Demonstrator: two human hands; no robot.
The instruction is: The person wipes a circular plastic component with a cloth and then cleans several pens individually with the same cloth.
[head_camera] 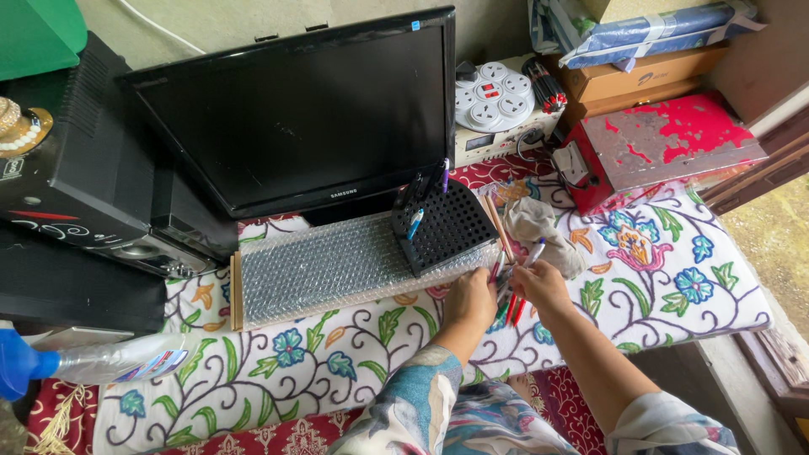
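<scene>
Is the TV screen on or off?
Off. The screen is black all over, with only faint reflections and no picture, while both hands hold pens in front.

red pens (511, 307), bunched, upright, gripped

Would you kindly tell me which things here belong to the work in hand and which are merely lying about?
In hand: left hand, right hand, pens, black perforated pen holder.
Lying about: monitor, power strip, red box, bubble wrap.

Left hand (469, 301), right hand (542, 286) gripping pens (511, 305), beside black perforated holder (447, 226)
</scene>
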